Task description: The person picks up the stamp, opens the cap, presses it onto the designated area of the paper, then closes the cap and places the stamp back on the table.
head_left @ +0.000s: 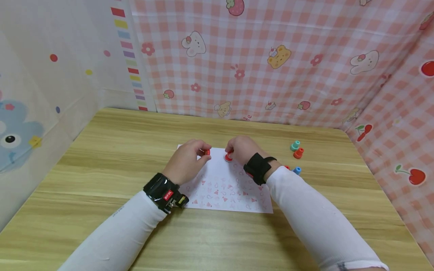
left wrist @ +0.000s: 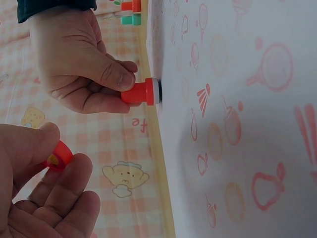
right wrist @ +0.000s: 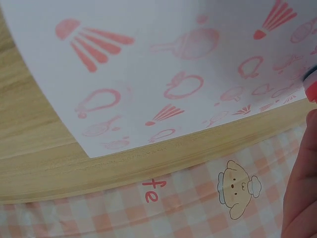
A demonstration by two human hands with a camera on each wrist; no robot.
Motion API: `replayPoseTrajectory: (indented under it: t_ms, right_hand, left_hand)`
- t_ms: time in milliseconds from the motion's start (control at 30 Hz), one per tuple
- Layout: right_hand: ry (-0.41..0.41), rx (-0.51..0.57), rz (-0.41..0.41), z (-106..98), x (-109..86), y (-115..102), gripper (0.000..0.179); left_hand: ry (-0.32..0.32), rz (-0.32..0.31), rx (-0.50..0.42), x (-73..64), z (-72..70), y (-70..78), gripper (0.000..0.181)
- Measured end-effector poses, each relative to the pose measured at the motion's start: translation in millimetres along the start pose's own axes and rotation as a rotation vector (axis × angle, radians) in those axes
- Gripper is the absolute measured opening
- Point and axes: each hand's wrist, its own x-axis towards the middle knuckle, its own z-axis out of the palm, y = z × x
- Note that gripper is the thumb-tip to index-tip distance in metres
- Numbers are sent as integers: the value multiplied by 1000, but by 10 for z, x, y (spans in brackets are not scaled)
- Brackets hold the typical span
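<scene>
My right hand pinches a red stamp by its handle, thumb against fingers. The stamp's dark face is turned down against the white paper, near the sheet's far edge; whether it fully touches is hard to tell. Pink and red prints of shuttlecocks, rackets and fruit-like outlines cover much of the sheet. Off to the left, my left hand holds a small red cap between thumb and fingers, raised above the paper. In the right wrist view only the edge of the stamp and part of the hand show.
On the wooden table, right of the paper, stand a teal stamp, an orange-red stamp and a blue stamp. Another red piece is partly hidden by my right arm. A checkered cloth hangs behind the table.
</scene>
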Motion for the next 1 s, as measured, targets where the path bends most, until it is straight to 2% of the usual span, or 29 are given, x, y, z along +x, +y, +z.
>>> replayPoseTrajectory:
  t_ms: [733,1000]
  right_hand:
    - [-22,9,1,7,4,-11,18]
    - [-9,-48,-37,24,23,-29,20]
  left_hand:
    - [-1,16,-10,9,12,-18,26]
    - [-3,18,-1,7,8,-14,26]
